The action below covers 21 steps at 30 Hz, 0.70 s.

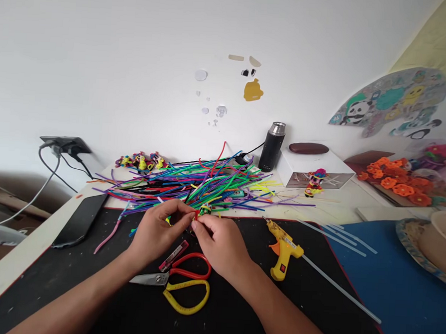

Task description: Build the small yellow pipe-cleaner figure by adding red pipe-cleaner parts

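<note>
A small pipe-cleaner figure [205, 209], green and black with a yellow band, is held just in front of the pile. My right hand [222, 242] is closed, thumb and fingers pinching it. Fingertips of my left hand [154, 228] meet it from the other side, closed around a short red pipe-cleaner piece [196, 215]. The fingers hide most of both pieces. Below my hands lie scissors [164, 280] with one red and one yellow handle, and a small pink packet [174, 255]. A yellow hot glue gun [284, 251] rests on the black mat [238, 307], right of my right hand.
Behind my hands spreads a heap of colourful pipe cleaners [184, 185]. A phone [81, 221] lies left. Finished figures [141, 160] sit at the back left, another [315, 183] by the white box [320, 164]. A black thermos [272, 147] stands by the wall; loose glue sticks [339, 238] lie right.
</note>
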Tool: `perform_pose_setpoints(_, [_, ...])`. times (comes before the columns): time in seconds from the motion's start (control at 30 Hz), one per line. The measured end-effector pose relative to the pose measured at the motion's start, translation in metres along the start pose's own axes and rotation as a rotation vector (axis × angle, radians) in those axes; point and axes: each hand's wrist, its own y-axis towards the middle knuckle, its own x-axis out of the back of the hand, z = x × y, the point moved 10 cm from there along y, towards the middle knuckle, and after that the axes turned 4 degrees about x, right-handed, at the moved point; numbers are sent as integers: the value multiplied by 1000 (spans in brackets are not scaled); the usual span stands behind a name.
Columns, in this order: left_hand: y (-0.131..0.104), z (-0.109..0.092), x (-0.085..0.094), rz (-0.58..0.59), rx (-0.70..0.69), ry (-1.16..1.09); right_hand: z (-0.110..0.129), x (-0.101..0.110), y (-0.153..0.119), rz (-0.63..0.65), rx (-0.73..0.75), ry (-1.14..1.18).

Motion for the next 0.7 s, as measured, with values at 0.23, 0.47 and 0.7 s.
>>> perform_pose_setpoints(0.23, [-11,-24,-4,90,-306,240,9,-15,-3,120,125,-402])
perform_pose_setpoints(0.47, [-19,-25,-9,184,-371,323,18,-18,-5,138,254,-479])
perform_pose_setpoints(0.7, [-19,-8,-12,391,-57,66,22,0,-3,50,221,-314])
